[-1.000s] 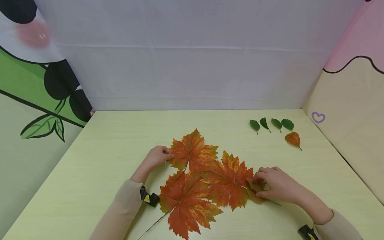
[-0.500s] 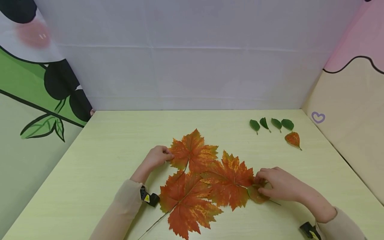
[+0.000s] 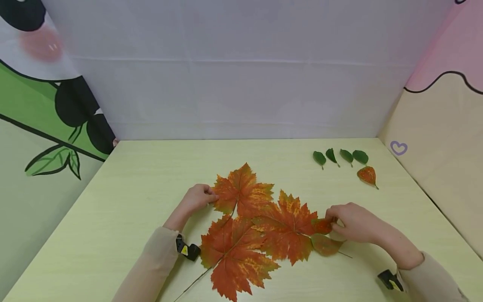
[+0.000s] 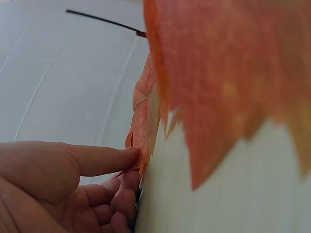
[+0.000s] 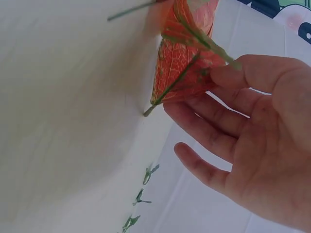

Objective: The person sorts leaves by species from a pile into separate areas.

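Note:
Three large orange artificial maple leaves lie in a cluster mid-table: an upper leaf [image 3: 241, 191], a lower leaf [image 3: 237, 256] with a long thin stem, and a right leaf [image 3: 290, 228]. My left hand [image 3: 197, 196] pinches the left edge of the upper leaf; thumb and forefinger meet on its tip [image 4: 141, 153] in the left wrist view. My right hand [image 3: 356, 222] pinches a small red-orange leaf [image 3: 322, 226], its green stem showing in the right wrist view [image 5: 177, 77]. Just below it, a small green-orange leaf [image 3: 325, 244] lies beside the right maple leaf.
Several small green leaves [image 3: 346, 156] lie in a row at the back right of the pale table [image 3: 132, 188], with a small orange leaf [image 3: 367, 175] below them. A white cloth wall [image 3: 241, 92] stands behind. Patterned panels border both sides.
My right hand has shifted slightly up and to the right, uncovering the small green-orange leaf; the small red-orange leaf now shows at its fingertips. My left hand stays put.

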`<state>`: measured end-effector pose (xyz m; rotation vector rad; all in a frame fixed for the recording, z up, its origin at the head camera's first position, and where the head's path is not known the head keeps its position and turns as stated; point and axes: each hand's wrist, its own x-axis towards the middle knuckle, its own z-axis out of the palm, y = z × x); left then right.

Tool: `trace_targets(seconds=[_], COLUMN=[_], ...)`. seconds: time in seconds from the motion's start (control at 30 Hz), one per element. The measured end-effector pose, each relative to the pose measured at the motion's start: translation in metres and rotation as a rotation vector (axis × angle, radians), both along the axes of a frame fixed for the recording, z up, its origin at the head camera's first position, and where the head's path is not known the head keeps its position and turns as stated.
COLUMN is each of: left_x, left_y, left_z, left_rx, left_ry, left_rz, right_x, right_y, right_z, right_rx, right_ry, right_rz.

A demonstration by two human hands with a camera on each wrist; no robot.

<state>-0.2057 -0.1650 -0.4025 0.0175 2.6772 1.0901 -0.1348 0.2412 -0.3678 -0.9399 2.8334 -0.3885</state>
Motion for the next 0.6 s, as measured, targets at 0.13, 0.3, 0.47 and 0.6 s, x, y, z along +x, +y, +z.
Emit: trace_targets(seconds=[0.13,0.3,0.47,0.6], left_x=[0.001,0.0,-0.001,-0.001], left_y=[0.0,0.0,-0.001,-0.001], left_z=[0.0,0.0,-0.001,-0.002], left_rx=[0.006,0.004,0.002,0.001], left_ry=[0.0,-0.001,-0.004,-0.003], left_rz=[0.004,0.006,0.008,0.005], right_x=[-0.005,-0.012,-0.024,-0.033], right_y=[0.002,0.007,0.014,0.022], right_z=[0.004,0.009,0.011,0.01], right_rx=[0.01,0.023,0.025,0.022], right_ry=[0.018,0.047,0.064,0.041], right_rz=[0.005,-0.014,-0.068,-0.11])
